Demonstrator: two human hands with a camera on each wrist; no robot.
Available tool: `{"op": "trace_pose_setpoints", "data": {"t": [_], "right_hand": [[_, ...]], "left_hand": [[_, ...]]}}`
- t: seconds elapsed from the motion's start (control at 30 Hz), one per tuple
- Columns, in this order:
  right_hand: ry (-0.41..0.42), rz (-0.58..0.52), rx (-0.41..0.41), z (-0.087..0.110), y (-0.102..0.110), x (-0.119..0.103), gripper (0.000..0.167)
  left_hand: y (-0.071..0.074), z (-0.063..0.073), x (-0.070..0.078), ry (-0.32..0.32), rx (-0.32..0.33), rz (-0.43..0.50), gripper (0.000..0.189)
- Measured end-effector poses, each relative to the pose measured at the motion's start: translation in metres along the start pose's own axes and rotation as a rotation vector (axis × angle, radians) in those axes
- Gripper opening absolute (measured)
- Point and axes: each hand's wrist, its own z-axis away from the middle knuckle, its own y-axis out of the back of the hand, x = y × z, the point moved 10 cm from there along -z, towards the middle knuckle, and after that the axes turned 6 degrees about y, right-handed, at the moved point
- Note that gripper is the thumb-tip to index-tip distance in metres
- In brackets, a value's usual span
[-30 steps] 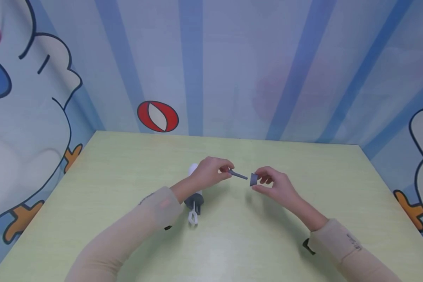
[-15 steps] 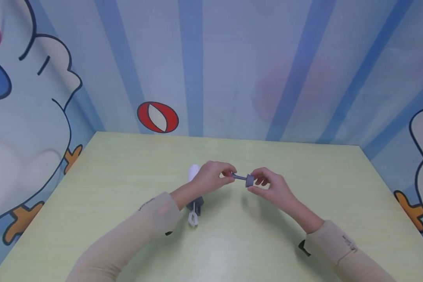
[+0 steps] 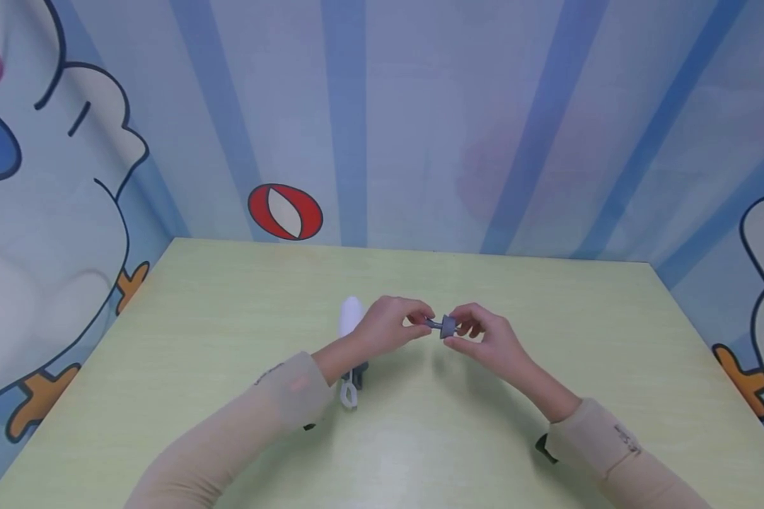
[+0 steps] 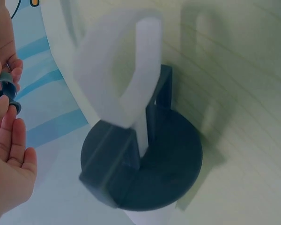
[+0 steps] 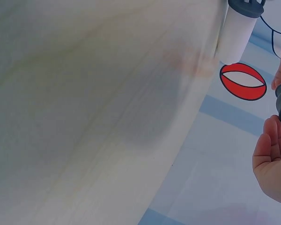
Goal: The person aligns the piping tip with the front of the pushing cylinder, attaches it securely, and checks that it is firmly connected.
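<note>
My left hand point(image 3: 391, 325) pinches a thin dark-grey rod point(image 3: 434, 324) between thumb and fingers. Opposite it, my right hand point(image 3: 493, 338) grips a small grey cup-shaped ring point(image 3: 448, 327) by its rim. The rod's free end runs into the ring, and both pieces are held above the table. In the left wrist view the hollow ring point(image 4: 8, 84) shows near the fingers. Partly behind my left forearm lies a white cylinder point(image 3: 350, 314) with a dark-grey round end piece point(image 4: 173, 161). From that end a white loop point(image 4: 150, 56) sticks out between two dark uprights.
The pale yellow-green table point(image 3: 516, 452) reaches back to a blue striped wall point(image 3: 407, 127). A red-and-white ball point(image 3: 285, 211) is printed on that wall. Cartoon-printed panels point(image 3: 44, 233) flank the table at both sides.
My hands have come together. The rod, apart from the ring a second ago, now goes into it, and less of the rod shows between them. The white cylinder has stayed in place.
</note>
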Motion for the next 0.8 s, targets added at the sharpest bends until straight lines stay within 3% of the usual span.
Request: {"op": "trace_pose_setpoints", "data": {"t": [0.27, 0.8], "right_hand": [[0.005, -0.004, 0.007, 0.0005, -0.0015, -0.0026, 0.029], [-0.012, -0.023, 0.014, 0.0009, -0.0041, -0.0046, 0.027]], "left_hand": [[-0.0046, 0.0012, 0.0051, -0.017, 0.002, 0.053, 0.022], [-0.0094, 0.003, 0.0033, 0.007, -0.04, 0.173, 0.022]]}}
